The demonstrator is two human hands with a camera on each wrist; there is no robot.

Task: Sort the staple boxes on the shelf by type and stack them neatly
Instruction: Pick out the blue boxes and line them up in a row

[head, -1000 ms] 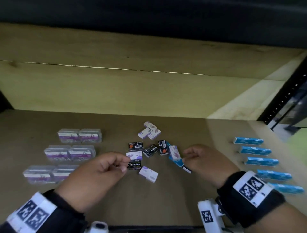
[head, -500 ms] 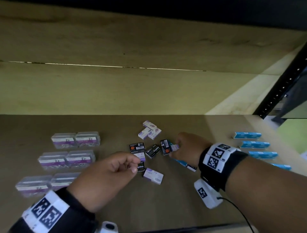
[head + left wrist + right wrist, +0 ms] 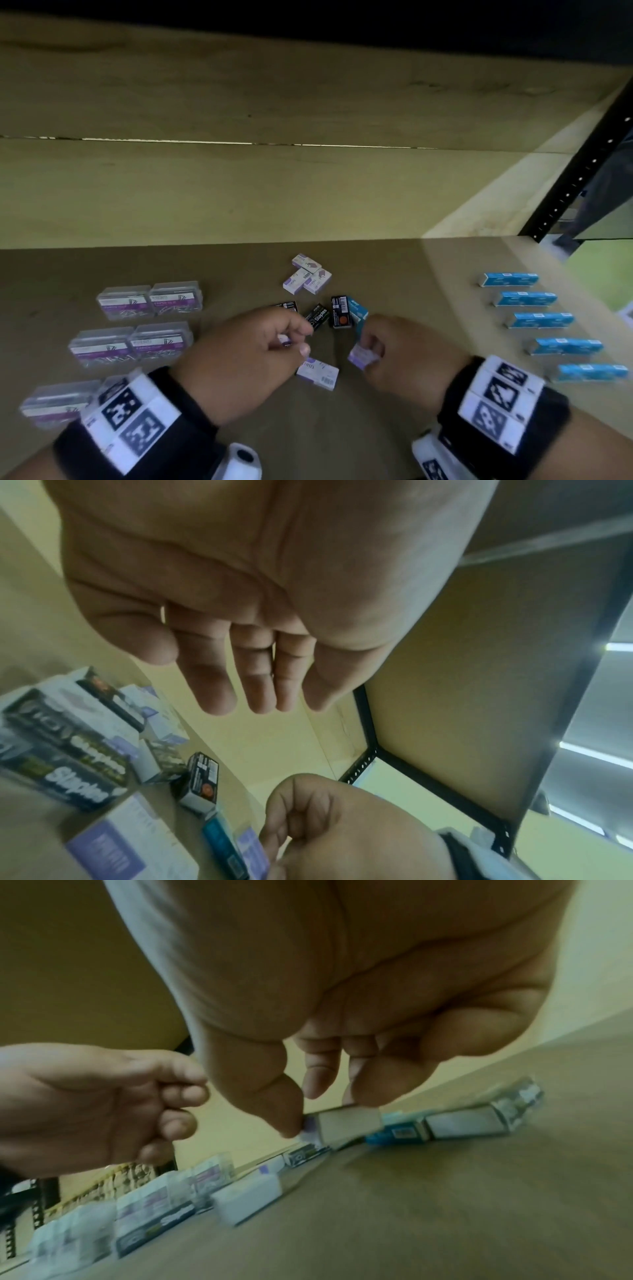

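Small staple boxes lie mixed at the shelf's middle: black ones (image 3: 320, 317) (image 3: 85, 777), purple-white ones (image 3: 308, 274) and one blue box (image 3: 358, 313). My right hand (image 3: 368, 354) (image 3: 325, 1115) pinches a purple-white staple box (image 3: 359, 358) (image 3: 347, 1122) between thumb and fingers, just above the shelf. Another purple-white box (image 3: 318, 372) lies flat between my hands. My left hand (image 3: 301, 339) (image 3: 260, 696) hovers over the pile's left side; the left wrist view shows its fingers loosely extended and holding nothing.
Several blue boxes (image 3: 539, 320) lie in a row along the shelf's right side. Clear plastic paper-clip boxes (image 3: 147, 301) stand in pairs at the left. A black perforated upright (image 3: 582, 171) marks the right rear corner. The wooden back wall (image 3: 239, 192) closes the shelf behind.
My right hand reached into the pile, took hold of a purple-white box and drew it back toward the front. The left hand stayed near the pile's left side.
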